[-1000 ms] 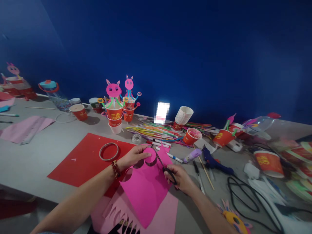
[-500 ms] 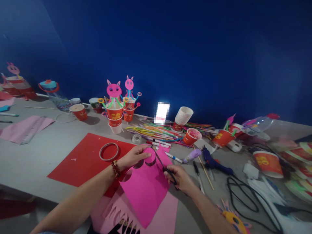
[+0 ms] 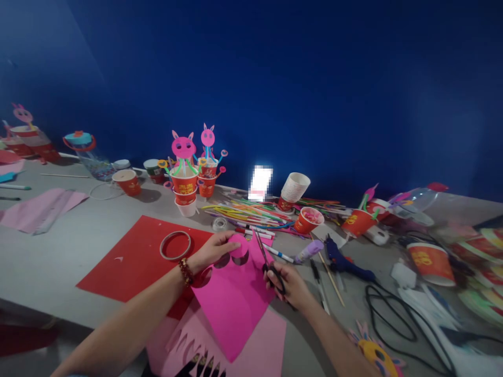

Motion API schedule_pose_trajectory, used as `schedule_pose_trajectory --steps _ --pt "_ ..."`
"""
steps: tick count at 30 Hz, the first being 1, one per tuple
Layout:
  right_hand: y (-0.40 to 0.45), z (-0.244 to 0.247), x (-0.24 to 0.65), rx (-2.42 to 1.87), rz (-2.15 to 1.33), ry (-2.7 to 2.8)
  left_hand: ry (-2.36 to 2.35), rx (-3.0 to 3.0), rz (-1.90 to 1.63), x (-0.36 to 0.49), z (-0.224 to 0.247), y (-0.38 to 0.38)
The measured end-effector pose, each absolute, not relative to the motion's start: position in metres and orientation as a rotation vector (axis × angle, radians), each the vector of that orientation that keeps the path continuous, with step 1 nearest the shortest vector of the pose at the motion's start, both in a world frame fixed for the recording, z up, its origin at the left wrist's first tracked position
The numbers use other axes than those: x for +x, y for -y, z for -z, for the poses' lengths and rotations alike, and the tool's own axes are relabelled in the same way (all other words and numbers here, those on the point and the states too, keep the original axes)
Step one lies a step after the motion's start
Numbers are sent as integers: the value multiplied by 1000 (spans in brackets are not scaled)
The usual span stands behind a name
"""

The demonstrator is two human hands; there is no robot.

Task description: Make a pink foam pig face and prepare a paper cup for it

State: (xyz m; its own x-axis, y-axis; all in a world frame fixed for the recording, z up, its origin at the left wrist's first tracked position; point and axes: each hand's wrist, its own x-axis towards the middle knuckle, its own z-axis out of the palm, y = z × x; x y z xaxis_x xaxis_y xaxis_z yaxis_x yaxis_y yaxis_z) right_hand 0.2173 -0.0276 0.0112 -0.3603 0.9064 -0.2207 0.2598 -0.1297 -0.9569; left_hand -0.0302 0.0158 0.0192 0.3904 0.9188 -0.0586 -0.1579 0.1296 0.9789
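Between the thumb and fingers of my left hand (image 3: 218,248) is a round pink paper piece (image 3: 240,246). Whether it is still joined to the bright pink sheet (image 3: 231,298) below cannot be told. That sheet has curved bites along its upper left edge and lies over a pale pink sheet (image 3: 271,340) with cut points. My right hand (image 3: 286,283) has its fingers in the handles of black-handled scissors (image 3: 262,250). The blades point up and away, just right of the circle, over a pink strip of the sheet.
A tape ring (image 3: 175,246) rests on red paper (image 3: 129,262) to the left. Markers, pipe cleaners (image 3: 239,209), a glue stick (image 3: 309,251) and a blue glue gun (image 3: 346,262) surround the hands. Paper-cup figures (image 3: 184,178) stand behind; a black cord (image 3: 393,335) loops at right.
The scissors have drawn slightly away from the circle, and their blades have swung more upright. My left hand still pinches the circle, which has shifted a little. The pink sheet has moved slightly up.
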Motion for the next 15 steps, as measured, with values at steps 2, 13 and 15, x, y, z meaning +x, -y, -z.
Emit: schedule_pose_trajectory --steps 2,13,15 --pt "28 -12 218 -1276 -1454 1549 -856 1139 -964 -31 -12 -20" --pt "22 -2 224 -1217 -949 1665 -942 1051 -1067 -31 -22 -19" --pt "21 2 224 -1227 -941 1689 -952 1069 -1053 -31 -27 -18"
